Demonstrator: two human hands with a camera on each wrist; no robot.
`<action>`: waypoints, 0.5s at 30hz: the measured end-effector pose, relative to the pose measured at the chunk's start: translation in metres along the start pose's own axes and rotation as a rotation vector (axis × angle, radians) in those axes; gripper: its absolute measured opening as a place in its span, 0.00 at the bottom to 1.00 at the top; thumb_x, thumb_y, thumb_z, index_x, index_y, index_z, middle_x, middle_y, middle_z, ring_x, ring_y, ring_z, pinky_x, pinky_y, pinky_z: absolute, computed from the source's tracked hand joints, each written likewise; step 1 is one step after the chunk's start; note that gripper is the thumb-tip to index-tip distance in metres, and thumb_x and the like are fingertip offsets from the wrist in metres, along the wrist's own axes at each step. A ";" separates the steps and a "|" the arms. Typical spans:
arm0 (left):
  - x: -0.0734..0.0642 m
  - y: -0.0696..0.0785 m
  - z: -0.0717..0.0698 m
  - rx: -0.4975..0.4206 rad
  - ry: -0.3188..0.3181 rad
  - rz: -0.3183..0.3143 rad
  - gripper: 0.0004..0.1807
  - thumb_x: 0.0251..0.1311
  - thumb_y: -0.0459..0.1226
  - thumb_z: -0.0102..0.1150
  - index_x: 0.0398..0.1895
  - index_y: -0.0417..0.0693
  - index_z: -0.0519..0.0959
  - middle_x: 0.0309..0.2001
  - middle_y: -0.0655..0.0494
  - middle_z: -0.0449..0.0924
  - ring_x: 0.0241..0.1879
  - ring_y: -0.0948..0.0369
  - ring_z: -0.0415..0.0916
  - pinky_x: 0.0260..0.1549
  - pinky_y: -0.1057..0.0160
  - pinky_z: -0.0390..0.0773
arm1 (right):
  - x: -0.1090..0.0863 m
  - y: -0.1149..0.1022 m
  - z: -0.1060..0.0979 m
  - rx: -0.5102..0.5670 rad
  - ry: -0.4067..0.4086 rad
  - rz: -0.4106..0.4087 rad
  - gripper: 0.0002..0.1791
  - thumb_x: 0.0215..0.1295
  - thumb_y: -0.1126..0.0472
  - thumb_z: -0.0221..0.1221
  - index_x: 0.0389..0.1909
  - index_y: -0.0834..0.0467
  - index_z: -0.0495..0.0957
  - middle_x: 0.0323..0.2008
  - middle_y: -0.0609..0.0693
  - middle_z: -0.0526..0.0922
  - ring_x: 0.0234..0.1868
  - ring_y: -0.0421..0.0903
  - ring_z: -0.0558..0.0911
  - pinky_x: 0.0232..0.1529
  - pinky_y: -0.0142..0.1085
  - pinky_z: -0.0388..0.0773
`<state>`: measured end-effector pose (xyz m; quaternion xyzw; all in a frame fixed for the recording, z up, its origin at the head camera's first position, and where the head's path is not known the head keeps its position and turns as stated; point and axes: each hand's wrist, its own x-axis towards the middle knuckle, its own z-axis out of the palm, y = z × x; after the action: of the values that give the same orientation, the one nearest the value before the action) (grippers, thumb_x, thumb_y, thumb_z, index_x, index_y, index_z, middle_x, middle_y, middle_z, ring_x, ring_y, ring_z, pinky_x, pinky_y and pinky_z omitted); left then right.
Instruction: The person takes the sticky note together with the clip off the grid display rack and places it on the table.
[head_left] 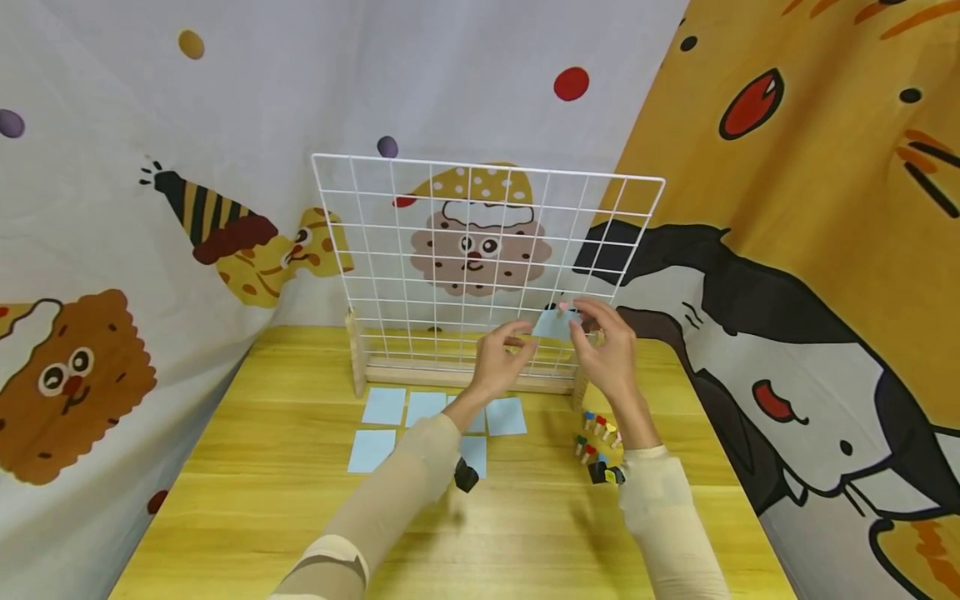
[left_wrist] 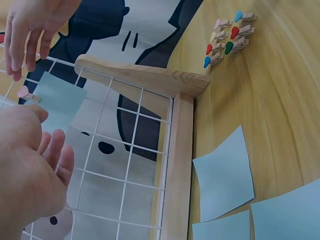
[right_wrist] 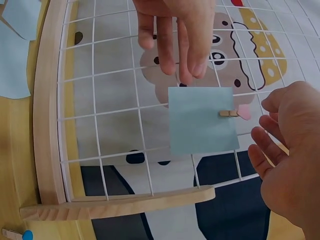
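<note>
A light blue square of paper point(right_wrist: 200, 130) hangs on the white wire grid point(head_left: 487, 166), with a small wooden clothespin point(right_wrist: 229, 113) bearing a pink heart at its edge. Just left of the paper, my left hand point(head_left: 501, 360) hovers with loosely bent fingers and nothing in them. On the other side is my right hand point(head_left: 611, 354), its thumb and fingers spread apart near the pink heart. The right wrist view shows a gap between those fingers and the clothespin. A wooden base point(head_left: 465, 377) holds the grid upright.
Several more blue paper squares point(head_left: 384, 406) lie on the wooden table point(head_left: 525, 533) before the grid, some partly behind my left forearm. Several small clothespins point(left_wrist: 241, 31) with coloured hearts stand right of them, beside my right forearm. A patterned cloth point(head_left: 247, 67) hangs behind.
</note>
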<state>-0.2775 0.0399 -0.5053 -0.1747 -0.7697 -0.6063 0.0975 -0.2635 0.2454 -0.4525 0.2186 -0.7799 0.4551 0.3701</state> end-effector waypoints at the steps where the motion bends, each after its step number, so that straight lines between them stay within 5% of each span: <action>1: 0.001 0.000 0.000 0.000 -0.003 0.000 0.22 0.76 0.37 0.68 0.70 0.42 0.84 0.67 0.46 0.90 0.55 0.47 0.93 0.38 0.68 0.91 | 0.000 0.001 0.001 0.001 -0.003 0.001 0.20 0.65 0.81 0.70 0.58 0.70 0.89 0.59 0.68 0.91 0.44 0.65 0.88 0.50 0.18 0.79; 12: 0.006 0.001 0.003 0.006 0.003 0.000 0.19 0.76 0.36 0.70 0.67 0.44 0.87 0.62 0.46 0.93 0.52 0.47 0.94 0.38 0.67 0.92 | 0.000 0.003 0.007 -0.072 -0.032 -0.007 0.19 0.68 0.78 0.69 0.60 0.70 0.88 0.62 0.66 0.90 0.48 0.67 0.89 0.50 0.16 0.74; 15: 0.007 0.002 0.003 0.014 0.000 -0.002 0.19 0.76 0.35 0.70 0.67 0.43 0.87 0.62 0.45 0.93 0.52 0.48 0.95 0.37 0.69 0.91 | 0.000 0.002 0.008 -0.096 -0.045 0.015 0.20 0.69 0.77 0.69 0.61 0.69 0.88 0.63 0.66 0.90 0.49 0.65 0.89 0.49 0.28 0.81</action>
<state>-0.2833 0.0445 -0.5019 -0.1729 -0.7741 -0.6010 0.0982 -0.2675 0.2394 -0.4563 0.2049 -0.8106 0.4148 0.3589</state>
